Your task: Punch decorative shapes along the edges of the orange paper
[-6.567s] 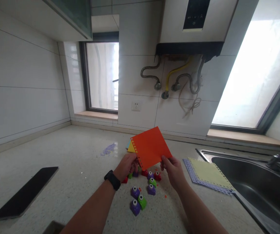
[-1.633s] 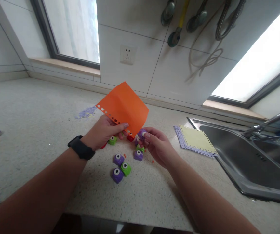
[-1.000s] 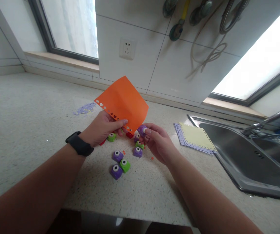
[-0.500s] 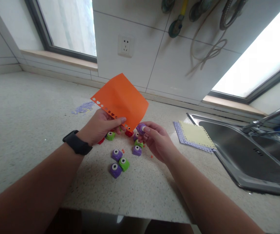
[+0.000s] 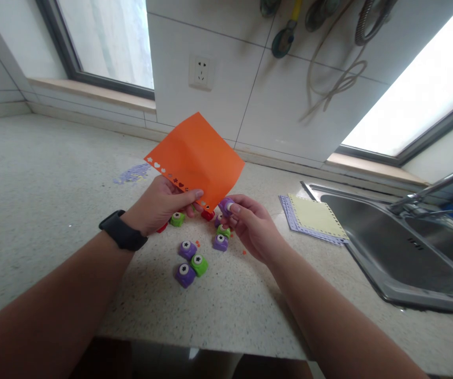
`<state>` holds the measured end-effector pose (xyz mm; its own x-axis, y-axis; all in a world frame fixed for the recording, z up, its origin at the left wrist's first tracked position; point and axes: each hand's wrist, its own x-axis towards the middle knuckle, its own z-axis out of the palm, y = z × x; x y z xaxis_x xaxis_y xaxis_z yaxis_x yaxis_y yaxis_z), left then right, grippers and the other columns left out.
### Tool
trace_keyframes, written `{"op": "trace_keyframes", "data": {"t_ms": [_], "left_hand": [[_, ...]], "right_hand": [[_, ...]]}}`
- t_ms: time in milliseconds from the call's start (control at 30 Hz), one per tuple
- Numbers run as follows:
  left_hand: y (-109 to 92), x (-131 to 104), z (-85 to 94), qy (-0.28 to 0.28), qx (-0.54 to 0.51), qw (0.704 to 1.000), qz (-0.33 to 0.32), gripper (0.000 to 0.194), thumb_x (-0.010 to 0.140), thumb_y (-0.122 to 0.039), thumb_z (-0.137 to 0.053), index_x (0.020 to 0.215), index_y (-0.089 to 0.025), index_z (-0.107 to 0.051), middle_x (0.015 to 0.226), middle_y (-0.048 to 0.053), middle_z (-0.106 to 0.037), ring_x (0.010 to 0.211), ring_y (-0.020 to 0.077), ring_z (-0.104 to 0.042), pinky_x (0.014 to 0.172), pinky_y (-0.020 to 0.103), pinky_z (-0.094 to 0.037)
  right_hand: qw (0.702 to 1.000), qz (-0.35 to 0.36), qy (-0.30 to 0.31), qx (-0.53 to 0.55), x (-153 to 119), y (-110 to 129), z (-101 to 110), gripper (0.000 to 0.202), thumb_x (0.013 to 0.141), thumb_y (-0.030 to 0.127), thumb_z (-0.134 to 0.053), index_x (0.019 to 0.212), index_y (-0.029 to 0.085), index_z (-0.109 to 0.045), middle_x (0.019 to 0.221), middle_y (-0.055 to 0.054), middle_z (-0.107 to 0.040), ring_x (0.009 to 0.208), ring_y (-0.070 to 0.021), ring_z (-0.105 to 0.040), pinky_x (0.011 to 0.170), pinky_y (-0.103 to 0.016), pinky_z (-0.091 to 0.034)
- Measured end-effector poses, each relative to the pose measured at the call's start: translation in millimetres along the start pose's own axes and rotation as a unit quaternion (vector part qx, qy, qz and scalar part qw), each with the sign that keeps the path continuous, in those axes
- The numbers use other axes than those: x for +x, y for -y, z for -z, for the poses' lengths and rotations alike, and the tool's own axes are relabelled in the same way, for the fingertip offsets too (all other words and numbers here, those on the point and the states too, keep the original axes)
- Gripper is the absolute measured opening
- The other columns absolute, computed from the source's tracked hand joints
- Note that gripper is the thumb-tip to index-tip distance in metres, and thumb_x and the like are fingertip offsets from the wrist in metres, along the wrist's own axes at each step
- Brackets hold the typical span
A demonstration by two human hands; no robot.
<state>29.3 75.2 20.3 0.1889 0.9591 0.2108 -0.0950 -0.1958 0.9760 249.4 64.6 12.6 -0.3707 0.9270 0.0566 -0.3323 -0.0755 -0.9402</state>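
Note:
An orange sheet of paper (image 5: 200, 158) is held up over the counter, with a row of small punched shapes, hearts and flowers among them, along its near edge. My left hand (image 5: 171, 202) pinches that edge, thumb on top. At the sheet's near right corner, my right hand (image 5: 252, 223) grips a purple craft punch (image 5: 225, 204) between thumb and fingers. Whether the paper sits in the punch's slot, I cannot tell. Below lie several more punches, among them a purple one (image 5: 185, 275), a green one (image 5: 199, 265) and a red one (image 5: 208, 215) partly hidden by the paper.
Tiny orange cut-outs (image 5: 244, 252) lie on the speckled counter (image 5: 226, 305). Purple paper bits (image 5: 132, 174) are heaped behind my left hand. To the right, punched yellow and purple sheets (image 5: 316, 217) rest against the rim of a steel sink (image 5: 392, 247). A tiled wall stands behind.
The orange sheet's right corner has shifted slightly right and up beside the purple punch. Both hands keep their holds; the whole view has moved a little.

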Motion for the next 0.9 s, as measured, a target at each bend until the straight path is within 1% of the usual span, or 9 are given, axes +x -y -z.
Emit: {"op": "trace_keyframes", "data": {"t_ms": [300,633,767,900], "left_hand": [[1.3,0.8,0.1,0.000,-0.021,1.000,-0.006,0.021,0.081,-0.032,-0.083,0.089,-0.015,-0.074,0.070,0.003,-0.076,0.050,0.0095,-0.063,0.047,0.018,-0.050],[3.1,1.4,0.6,-0.008,-0.017,1.000,-0.007,0.021,0.081,-0.033,-0.082,0.089,-0.016,-0.074,0.070,0.004,-0.077,0.048,0.0107,-0.062,0.044,0.019,-0.049],[2.6,0.9,0.2,-0.003,-0.013,1.000,-0.008,0.020,0.082,-0.033,-0.082,0.087,-0.015,-0.074,0.069,0.004,-0.076,0.049,0.0110,-0.063,0.046,0.020,-0.050],[0.2,-0.1,-1.9,0.008,-0.014,1.000,-0.010,0.019,0.081,-0.031,-0.083,0.086,-0.016,-0.073,0.065,0.001,-0.074,0.054,0.0123,-0.068,0.047,0.019,-0.052]], "right_hand": [[1.000,0.001,-0.004,-0.006,-0.7,0.2,0.1,0.022,0.079,0.035,-0.082,0.093,0.022,-0.074,0.085,-0.002,-0.072,0.072,-0.0136,-0.064,0.070,-0.030,-0.049],[1.000,0.005,0.004,-0.019,-1.7,0.4,0.1,0.021,0.080,0.036,-0.080,0.093,0.022,-0.073,0.085,-0.002,-0.071,0.073,-0.0144,-0.063,0.068,-0.031,-0.049],[1.000,0.008,0.004,-0.025,-1.3,-0.7,-0.3,0.022,0.080,0.037,-0.080,0.094,0.022,-0.072,0.086,-0.002,-0.071,0.072,-0.0149,-0.063,0.068,-0.032,-0.050],[1.000,0.010,0.001,-0.019,-0.6,-2.3,-0.3,0.020,0.080,0.035,-0.080,0.094,0.022,-0.072,0.085,-0.001,-0.071,0.072,-0.0144,-0.063,0.067,-0.030,-0.049]]}}
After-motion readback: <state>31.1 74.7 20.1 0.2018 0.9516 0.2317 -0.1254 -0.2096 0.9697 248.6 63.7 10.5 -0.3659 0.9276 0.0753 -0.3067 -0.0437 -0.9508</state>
